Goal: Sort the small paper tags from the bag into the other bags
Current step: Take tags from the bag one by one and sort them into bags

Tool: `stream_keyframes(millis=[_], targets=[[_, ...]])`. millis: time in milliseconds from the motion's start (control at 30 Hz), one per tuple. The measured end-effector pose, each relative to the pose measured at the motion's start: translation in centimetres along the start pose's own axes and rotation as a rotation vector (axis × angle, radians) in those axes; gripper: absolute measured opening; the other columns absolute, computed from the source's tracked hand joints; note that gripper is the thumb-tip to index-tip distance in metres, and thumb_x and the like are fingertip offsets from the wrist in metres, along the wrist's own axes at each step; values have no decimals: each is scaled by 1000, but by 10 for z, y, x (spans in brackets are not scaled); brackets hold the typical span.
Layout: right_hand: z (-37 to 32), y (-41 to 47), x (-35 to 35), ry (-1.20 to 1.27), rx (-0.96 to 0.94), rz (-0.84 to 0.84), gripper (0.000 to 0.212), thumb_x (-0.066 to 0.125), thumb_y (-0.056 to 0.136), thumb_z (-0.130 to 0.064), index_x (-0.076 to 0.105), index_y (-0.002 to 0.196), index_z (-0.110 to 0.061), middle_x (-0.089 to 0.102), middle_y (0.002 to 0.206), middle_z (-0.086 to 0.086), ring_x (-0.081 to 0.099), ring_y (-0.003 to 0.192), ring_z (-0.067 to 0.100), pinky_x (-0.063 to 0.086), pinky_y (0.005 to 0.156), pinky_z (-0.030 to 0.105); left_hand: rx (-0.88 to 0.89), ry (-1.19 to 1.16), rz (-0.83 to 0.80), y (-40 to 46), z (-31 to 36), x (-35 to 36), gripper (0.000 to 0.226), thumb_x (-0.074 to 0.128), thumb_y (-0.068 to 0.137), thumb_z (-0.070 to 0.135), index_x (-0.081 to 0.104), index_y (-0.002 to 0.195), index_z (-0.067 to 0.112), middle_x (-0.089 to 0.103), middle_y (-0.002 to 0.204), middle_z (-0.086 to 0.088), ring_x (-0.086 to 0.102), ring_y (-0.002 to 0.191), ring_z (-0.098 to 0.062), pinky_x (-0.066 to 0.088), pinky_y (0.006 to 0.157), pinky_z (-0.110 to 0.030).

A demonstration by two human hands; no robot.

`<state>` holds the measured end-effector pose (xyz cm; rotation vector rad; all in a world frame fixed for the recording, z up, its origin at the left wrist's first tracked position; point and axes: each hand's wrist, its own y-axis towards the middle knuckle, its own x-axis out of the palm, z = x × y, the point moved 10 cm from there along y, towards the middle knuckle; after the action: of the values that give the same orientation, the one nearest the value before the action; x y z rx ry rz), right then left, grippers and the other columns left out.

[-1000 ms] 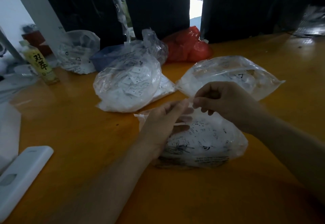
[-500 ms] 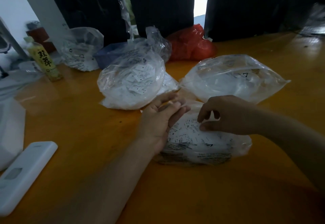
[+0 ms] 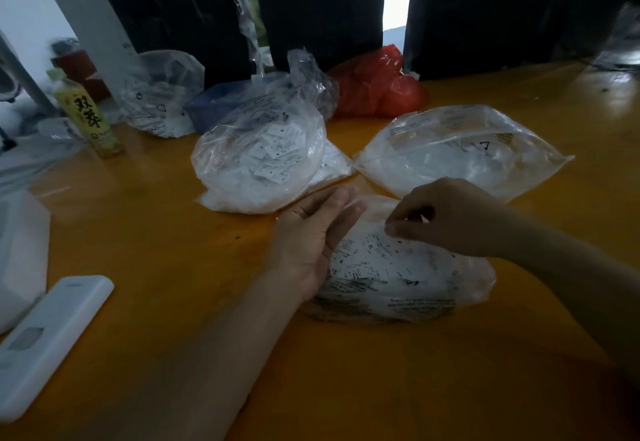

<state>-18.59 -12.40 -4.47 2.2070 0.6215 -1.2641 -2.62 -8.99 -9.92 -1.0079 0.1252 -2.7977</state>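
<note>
Hidden under the left hand (image 3: pixel 313 243): the near clear bag's (image 3: pixel 408 274) left end. Too blurred to read: print on the tags (image 3: pixel 273 156) in the left bag (image 3: pixel 259 160). Cut by the left edge: a white box (image 3: pixel 20 250) and white remote (image 3: pixel 45 340). Smeared at far right: some shiny thing (image 3: pixel 623 42). Unclear whether the right hand's (image 3: pixel 446 215) pinching grip holds a tag or only plastic.

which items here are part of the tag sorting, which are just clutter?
In the job:
near bag of tags, under both hands
left hand, open against it
right hand, pinching at its top
round bag
flat bag

Lying about:
red bag
yellow bottle
white remote
far bag, role unclear
</note>
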Motion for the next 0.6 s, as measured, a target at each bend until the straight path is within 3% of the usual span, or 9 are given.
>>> stream_keyframes(millis=[100,200,267,333,433,600], targets=[[12,-3,-20,315,111,122,22,62,84,-61,73,85,-42,73,67,-11,53,43,4,39,43,15,4,-34,-6,1,1,-1,13,74,77,1,81,88,1,78,103,-21,79,90,-30,63,69,-23],[15,-4,-24,524,148,137,21,65,87,-54,75,91,-36,79,83,-9,71,64,10,51,60,27,6,-72,-24,2,2,-1,28,72,78,-1,73,105,-5,78,99,-22,79,90,-31,63,70,-23],[16,-5,-24,596,160,146,28,64,88,-55,78,93,-30,79,88,-9,75,74,11,54,64,23,8,-75,-28,3,2,-1,37,74,77,-1,69,113,-7,78,100,-22,78,91,-31,63,72,-24],[20,-6,-24,616,184,182,29,66,88,-53,79,94,-27,79,84,-7,75,76,10,55,64,19,17,-63,-23,2,1,-2,35,76,74,-2,70,109,-6,78,100,-22,79,91,-30,63,73,-24],[25,-6,-27,623,205,247,8,74,89,-29,78,95,-25,78,88,-7,75,79,9,55,72,25,16,-50,-24,2,0,-1,26,75,73,-4,73,98,-3,78,100,-22,79,90,-30,63,73,-25],[23,-8,-35,648,216,287,50,77,87,-16,61,133,-28,74,93,3,74,84,11,58,74,22,-23,-44,-58,1,-1,2,29,74,71,-4,72,100,-2,78,103,-23,79,91,-30,64,73,-27]])
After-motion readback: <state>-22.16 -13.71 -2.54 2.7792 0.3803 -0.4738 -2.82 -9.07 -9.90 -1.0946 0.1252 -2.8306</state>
